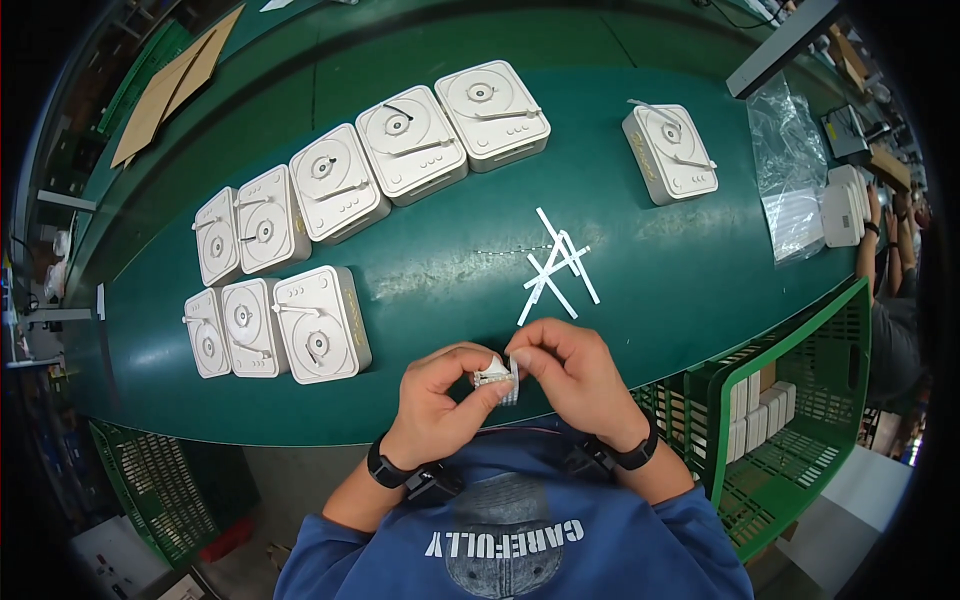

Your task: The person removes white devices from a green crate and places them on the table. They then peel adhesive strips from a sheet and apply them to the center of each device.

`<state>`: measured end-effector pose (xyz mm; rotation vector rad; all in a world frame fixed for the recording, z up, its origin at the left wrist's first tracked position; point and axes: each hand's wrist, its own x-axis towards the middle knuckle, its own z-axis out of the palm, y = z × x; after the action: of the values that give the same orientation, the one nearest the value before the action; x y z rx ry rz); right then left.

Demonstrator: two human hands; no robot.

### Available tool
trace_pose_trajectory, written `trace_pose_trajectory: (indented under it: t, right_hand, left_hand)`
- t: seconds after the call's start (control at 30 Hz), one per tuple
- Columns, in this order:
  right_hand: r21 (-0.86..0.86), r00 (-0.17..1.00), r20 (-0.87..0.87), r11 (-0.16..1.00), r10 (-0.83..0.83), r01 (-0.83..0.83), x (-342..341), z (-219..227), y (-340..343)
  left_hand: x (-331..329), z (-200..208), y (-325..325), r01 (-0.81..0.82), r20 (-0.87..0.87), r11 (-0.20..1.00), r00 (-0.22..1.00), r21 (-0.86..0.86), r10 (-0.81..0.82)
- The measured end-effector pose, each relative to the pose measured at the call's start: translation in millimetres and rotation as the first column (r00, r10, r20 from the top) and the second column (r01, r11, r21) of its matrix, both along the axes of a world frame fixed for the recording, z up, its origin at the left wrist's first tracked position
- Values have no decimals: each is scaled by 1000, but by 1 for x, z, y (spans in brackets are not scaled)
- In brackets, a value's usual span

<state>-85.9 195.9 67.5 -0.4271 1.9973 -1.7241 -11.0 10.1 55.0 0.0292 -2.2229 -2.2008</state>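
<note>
Close to the table's near edge, my left hand (pixel 440 395) is closed round a small roll of whitish strip (pixel 510 385), with a white piece sticking up between the fingers. My right hand (pixel 575 380) pinches the roll's right side between thumb and fingertips. Fingers partly cover the roll, so its exact kind is unclear. Just beyond my hands lies a loose pile of narrow white strips (pixel 546 272). Several white devices shaped like small record players (pixel 320 325) stand in two rows to the left. Another such device (pixel 675 155) stands alone at the far right.
The green table (pixel 440 270) curves round in front of me. A green crate (pixel 720 410) holding white boxes (pixel 765 412) adjoins its right edge; another green crate (pixel 150 490) sits lower left. Clear plastic (pixel 790 170) lies far right, near a co-worker's hand (pixel 873 210). Cardboard (pixel 175 85) leans back left.
</note>
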Motion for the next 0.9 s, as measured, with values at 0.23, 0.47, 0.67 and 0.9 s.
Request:
trace_pose_trajectory:
  t: [0.23,0.47,0.67,0.9]
  right_hand:
    - [178,977,-54,961,-204,211,-26,-14,0]
    - [326,720,-672,805,-172,497,-57,-5,-11]
    - [31,988,-116,995,98,-95,-14,30,-4]
    - [39,979,-132,988,155,-151,-10,26,-1]
  left_hand:
    - [5,25,-3,72,-263,987,964,141,-32]
    - [7,17,2,-238,175,910,967,340,187]
    - [9,-2,3,-176,162,924,979,340,127]
    - [7,1,7,-133,133,936,987,327,93]
